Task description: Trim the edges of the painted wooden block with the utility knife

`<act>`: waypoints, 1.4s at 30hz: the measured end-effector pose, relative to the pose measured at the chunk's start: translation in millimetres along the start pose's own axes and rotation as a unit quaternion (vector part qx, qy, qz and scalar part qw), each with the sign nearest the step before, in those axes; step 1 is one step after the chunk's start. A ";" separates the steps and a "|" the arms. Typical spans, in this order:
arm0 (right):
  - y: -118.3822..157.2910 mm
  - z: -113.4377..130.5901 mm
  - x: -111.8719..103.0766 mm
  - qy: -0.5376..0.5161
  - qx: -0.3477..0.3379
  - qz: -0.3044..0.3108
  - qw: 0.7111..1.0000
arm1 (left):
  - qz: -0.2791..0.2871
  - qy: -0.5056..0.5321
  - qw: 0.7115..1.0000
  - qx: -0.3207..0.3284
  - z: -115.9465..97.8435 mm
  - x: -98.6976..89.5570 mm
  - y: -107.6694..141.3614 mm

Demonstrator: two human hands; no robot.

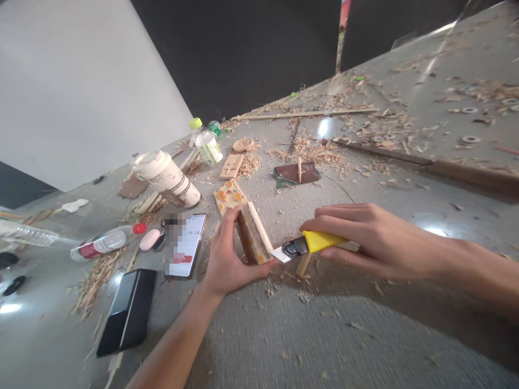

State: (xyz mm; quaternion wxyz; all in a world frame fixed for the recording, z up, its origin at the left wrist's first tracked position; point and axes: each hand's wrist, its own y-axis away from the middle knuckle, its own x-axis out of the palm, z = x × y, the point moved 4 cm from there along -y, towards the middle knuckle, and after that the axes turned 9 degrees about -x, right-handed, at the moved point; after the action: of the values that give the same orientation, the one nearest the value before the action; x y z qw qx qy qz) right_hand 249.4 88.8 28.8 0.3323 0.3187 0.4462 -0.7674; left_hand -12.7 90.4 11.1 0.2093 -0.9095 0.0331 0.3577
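Gripped along its edge by my left hand, a small wooden block stands tilted, its pale edge facing right. In my right hand is a yellow utility knife with a black front part. Its bare blade reaches the lower corner of the block, close to my left fingertips; whether it touches the wood I cannot tell. Behind the left hand lies a wooden board with orange patterns. A short wood piece lies beneath the knife.
On the left are a phone with a lit screen, a black folded case, a lying bottle and a pale cup. Farther back stand a bottle with a yellow-green cap and a carved wooden piece. Shavings litter the grey surface.
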 end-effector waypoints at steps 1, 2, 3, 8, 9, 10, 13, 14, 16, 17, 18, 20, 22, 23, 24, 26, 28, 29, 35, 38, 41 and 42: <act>-0.2 0.0 0.1 0.001 0.000 -0.001 1.000 | -0.001 -0.008 1.000 0.011 -1.0 0.1 0.3; -0.5 0.0 0.2 0.001 -0.001 -0.002 1.000 | -0.002 -0.012 1.000 0.021 -2.0 0.1 0.5; -0.9 0.0 0.3 0.000 -0.002 -0.002 1.000 | -0.001 -0.014 0.999 0.031 -3.0 0.2 0.7; -1.6 1.0 0.5 -0.017 -0.004 0.005 1.000 | 0.015 -0.007 0.999 0.039 -5.0 1.5 0.7; -1.5 1.2 0.4 -0.019 -0.005 0.007 1.000 | 0.018 -0.006 0.999 0.040 -4.9 1.9 0.8; -1.3 1.3 0.4 -0.019 -0.005 0.007 1.000 | 0.022 -0.005 0.999 0.041 -4.7 2.3 0.9; -0.9 1.1 0.7 -0.019 -0.008 0.007 1.000 | 0.039 0.005 0.998 0.042 -3.8 3.6 1.7; -0.9 1.0 0.9 -0.019 -0.010 0.008 1.000 | 0.044 0.009 0.998 0.041 -3.6 3.8 2.0; -1.3 1.1 0.5 -0.011 -0.020 0.011 1.000 | 0.057 0.013 0.998 0.037 -4.8 4.0 2.9; -1.7 1.3 -0.4 -0.001 -0.028 0.011 1.000 | 0.068 0.014 0.997 0.035 -6.3 4.4 3.4; -2.0 1.6 -2.0 0.015 -0.037 0.008 0.999 | 0.080 0.015 0.996 0.036 -8.5 5.0 4.2; -2.5 1.4 -7.3 0.056 -0.048 -0.009 0.997 | 0.110 0.018 0.993 0.048 -14.7 7.0 6.2; -2.7 0.3 -13.1 0.091 -0.049 -0.032 0.994 | 0.127 0.023 0.990 0.061 -20.6 8.9 7.9; -2.7 -0.4 -15.4 0.103 -0.047 -0.042 0.993 | 0.128 0.025 0.989 0.063 -22.4 9.5 8.3; -2.6 -1.2 -16.9 0.111 -0.045 -0.050 0.992 | 0.124 0.027 0.990 0.061 -23.1 9.9 8.3; -2.4 -2.5 -17.6 0.122 -0.039 -0.056 0.990 | 0.115 0.026 0.992 0.054 -21.9 10.2 7.7; -1.9 -3.6 -16.1 0.121 -0.031 -0.055 0.991 | 0.108 0.022 0.993 0.048 -18.7 10.4 6.7; -1.7 -3.9 -14.9 0.114 -0.028 -0.052 0.992 | 0.106 0.024 0.993 0.042 -16.5 10.3 6.1; -1.5 0.5 -6.7 0.046 -0.037 -0.019 0.998 | 0.062 0.061 0.996 -0.016 -1.6 7.3 2.9; -2.4 3.8 -2.8 0.037 -0.043 0.000 0.998 | 0.052 0.074 0.995 -0.032 3.1 6.0 2.2; -3.0 4.8 -1.2 0.027 -0.039 0.004 0.999 | 0.051 0.073 0.995 -0.035 4.4 5.5 1.7; -3.1 4.8 -1.0 0.024 -0.039 0.004 0.999 | 0.052 0.071 0.995 -0.035 4.2 5.5 1.4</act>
State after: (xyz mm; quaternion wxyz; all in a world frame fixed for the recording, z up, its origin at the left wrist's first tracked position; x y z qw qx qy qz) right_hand 246.6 85.9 33.0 0.3371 0.3259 0.4819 -0.7402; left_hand -11.6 91.3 4.2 0.1555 -0.9363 0.0830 0.3037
